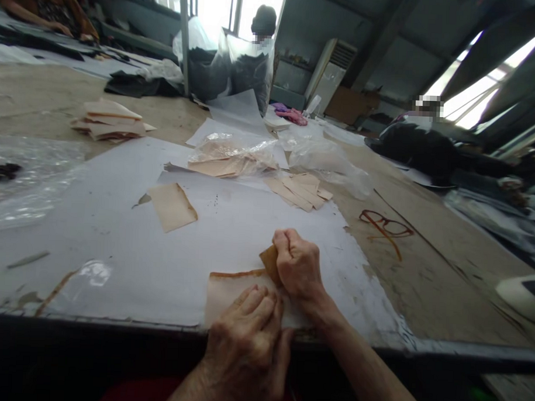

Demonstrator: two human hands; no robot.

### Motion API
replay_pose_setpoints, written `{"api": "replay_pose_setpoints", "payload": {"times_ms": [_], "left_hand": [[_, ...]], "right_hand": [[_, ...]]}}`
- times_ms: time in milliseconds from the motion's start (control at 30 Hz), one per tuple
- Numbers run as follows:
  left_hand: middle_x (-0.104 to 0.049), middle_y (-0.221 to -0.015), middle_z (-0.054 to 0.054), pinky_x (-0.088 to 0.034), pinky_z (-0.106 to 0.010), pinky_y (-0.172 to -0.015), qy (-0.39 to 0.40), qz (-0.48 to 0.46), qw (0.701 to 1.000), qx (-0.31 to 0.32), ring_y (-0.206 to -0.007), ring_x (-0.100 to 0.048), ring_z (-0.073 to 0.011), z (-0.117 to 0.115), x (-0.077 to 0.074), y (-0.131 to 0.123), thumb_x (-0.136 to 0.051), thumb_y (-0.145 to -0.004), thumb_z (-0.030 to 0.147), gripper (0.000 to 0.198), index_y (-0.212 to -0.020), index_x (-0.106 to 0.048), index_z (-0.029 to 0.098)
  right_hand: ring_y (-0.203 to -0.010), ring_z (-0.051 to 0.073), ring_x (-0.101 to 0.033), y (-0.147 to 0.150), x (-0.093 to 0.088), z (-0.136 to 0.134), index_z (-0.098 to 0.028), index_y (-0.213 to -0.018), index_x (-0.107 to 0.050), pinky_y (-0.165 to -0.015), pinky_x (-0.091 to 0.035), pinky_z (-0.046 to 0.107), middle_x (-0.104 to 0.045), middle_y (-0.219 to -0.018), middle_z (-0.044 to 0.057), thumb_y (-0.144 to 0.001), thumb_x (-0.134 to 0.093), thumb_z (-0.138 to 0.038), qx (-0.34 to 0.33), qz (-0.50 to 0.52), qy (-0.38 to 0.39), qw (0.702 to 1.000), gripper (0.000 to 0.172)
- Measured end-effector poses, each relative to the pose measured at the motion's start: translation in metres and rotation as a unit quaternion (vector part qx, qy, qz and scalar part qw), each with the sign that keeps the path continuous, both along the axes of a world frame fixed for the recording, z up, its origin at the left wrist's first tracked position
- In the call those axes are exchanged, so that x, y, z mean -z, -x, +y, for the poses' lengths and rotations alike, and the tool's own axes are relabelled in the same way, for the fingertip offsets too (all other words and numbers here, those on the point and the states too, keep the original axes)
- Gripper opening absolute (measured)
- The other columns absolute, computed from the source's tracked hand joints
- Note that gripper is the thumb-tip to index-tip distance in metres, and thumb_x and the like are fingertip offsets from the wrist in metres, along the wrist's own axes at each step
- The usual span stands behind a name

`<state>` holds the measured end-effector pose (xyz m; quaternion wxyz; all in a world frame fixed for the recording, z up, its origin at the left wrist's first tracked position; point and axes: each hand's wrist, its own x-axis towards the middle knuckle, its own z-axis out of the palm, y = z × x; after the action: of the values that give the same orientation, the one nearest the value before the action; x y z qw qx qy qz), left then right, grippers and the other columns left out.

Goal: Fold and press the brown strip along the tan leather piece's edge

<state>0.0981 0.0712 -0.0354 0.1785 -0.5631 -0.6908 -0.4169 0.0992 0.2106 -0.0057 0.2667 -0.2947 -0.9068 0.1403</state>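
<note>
The right hand (298,266) is clenched into a fist, pinching the turned-up corner of a tan piece (229,287) between thumb and fingers. The left hand (245,334) lies flat with its fingers spread, pressing the near part of that piece down. The piece rests on a white sheet (117,242) at the near edge of the table (422,288). Farther off on the sheet lie 1 single piece (173,206), a few loose pieces (300,191) and a plastic bag (231,155) holding more. A pair of glasses (387,227) lies to the right, well apart from the hands. A stack (107,120) sits far left.
</note>
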Motion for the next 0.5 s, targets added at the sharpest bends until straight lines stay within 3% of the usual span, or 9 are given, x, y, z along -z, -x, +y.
{"api": "replay_pose_setpoints", "payload": {"times_ms": [100,167,333,500], "left_hand": [[-0.063,-0.084,-0.010,-0.049,-0.034,-0.086,-0.008,-0.005,1.000,0.005,-0.087,-0.058,-0.0214,0.001,-0.001,0.000,-0.052,-0.072,0.015,0.031,-0.100,-0.060,0.006],[-0.063,-0.080,-0.010,-0.049,-0.035,-0.085,-0.012,-0.018,1.000,0.006,-0.086,-0.058,-0.0213,0.001,-0.001,-0.001,-0.052,-0.072,0.014,0.029,-0.098,-0.061,0.006],[-0.060,-0.070,-0.009,-0.049,-0.035,-0.085,-0.021,-0.049,0.999,0.000,-0.083,-0.058,-0.0216,0.002,-0.004,-0.001,-0.053,-0.069,0.011,0.027,-0.093,-0.063,0.007],[-0.062,-0.079,-0.010,-0.047,-0.037,-0.088,-0.001,-0.044,0.999,0.002,-0.087,-0.057,-0.0222,0.000,-0.003,-0.002,-0.052,-0.070,0.014,0.029,-0.097,-0.061,0.007]], "right_hand": [[-0.053,0.012,-0.050,-0.001,0.000,-0.011,-0.014,-0.071,-0.054,-0.050,-0.027,0.024,-0.058,-0.063,0.004,-0.087,-0.032,-0.023,-0.092,-0.101,-0.129,0.982,0.029],[-0.053,0.013,-0.051,0.004,0.001,-0.014,-0.014,-0.070,-0.054,-0.048,-0.024,0.025,-0.059,-0.063,0.004,-0.086,-0.035,-0.021,-0.093,-0.147,-0.160,0.972,0.026],[-0.049,0.013,-0.053,0.020,0.002,-0.021,-0.014,-0.073,-0.054,-0.044,-0.022,0.024,-0.059,-0.060,0.004,-0.086,-0.037,-0.022,0.045,-0.171,-0.138,0.974,0.023],[-0.052,0.017,-0.057,0.042,0.001,-0.024,-0.012,-0.078,-0.055,-0.044,-0.026,0.023,-0.060,-0.060,0.009,-0.087,-0.034,-0.021,0.155,-0.152,-0.063,0.974,0.025]]}}
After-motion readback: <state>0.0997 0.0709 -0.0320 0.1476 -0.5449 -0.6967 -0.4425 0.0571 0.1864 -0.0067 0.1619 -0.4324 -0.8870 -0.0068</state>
